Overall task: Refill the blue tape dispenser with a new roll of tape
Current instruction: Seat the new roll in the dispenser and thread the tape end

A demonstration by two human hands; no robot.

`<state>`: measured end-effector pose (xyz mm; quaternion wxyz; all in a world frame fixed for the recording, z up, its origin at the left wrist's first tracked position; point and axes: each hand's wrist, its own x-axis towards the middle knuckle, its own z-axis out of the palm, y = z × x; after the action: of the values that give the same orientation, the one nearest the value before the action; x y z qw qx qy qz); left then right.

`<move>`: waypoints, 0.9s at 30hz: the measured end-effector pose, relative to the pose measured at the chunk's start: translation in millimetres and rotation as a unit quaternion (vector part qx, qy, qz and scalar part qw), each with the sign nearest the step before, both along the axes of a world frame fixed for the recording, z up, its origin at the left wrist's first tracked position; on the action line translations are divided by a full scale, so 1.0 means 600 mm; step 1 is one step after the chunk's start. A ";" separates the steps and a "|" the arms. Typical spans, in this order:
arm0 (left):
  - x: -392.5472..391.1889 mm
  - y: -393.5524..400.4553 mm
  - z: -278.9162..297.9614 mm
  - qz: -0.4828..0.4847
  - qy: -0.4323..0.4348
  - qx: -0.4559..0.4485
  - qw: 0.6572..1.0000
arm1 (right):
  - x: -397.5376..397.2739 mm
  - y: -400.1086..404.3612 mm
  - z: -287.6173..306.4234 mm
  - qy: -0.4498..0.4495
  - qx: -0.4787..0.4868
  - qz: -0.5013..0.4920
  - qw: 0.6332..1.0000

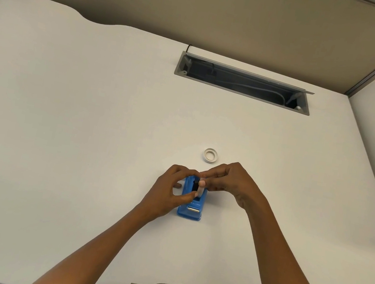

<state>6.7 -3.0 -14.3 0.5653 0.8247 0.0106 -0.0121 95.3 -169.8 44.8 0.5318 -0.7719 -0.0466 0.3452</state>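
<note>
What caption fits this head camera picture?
Two hands fit a white tape roll into a blue plastic tape dispenser.

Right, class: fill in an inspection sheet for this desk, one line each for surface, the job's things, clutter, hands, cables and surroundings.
Surface: white desk, bare in most of the view.
Job's things: blue tape dispenser lying flat; a white tape roll held at its slot; a white ring lying apart behind it.
Clutter: nothing seen.
Hands: left hand grips the dispenser; right hand pinches the roll.
Cables: cables inside the open cable tray, one black loop at its left corner.
Surroundings: beige partition panels behind the desk.
</note>
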 end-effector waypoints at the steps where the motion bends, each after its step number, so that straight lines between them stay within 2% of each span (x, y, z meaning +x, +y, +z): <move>1: 0.000 0.000 0.000 0.001 0.001 0.000 1.000 | 0.000 0.000 0.001 0.002 0.003 0.002 1.000; 11: -0.003 -0.003 -0.001 0.000 0.000 -0.004 1.000 | -0.011 0.002 -0.008 0.003 0.027 -0.047 0.999; 16: -0.006 -0.001 -0.001 0.014 -0.012 -0.038 0.999 | -0.024 0.010 -0.021 0.017 0.050 -0.126 0.991; 21: -0.007 -0.004 -0.002 0.009 -0.021 -0.020 1.000 | -0.034 0.025 -0.036 0.018 0.047 -0.212 0.976; 27: -0.006 -0.004 0.002 0.004 -0.032 -0.007 0.999 | -0.059 0.024 -0.049 -0.067 0.082 -0.230 0.967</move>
<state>3.3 -5.5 -13.2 0.5715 0.8204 -0.0040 0.0169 60.0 -155.5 15.6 0.6542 -0.7370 0.0678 0.1559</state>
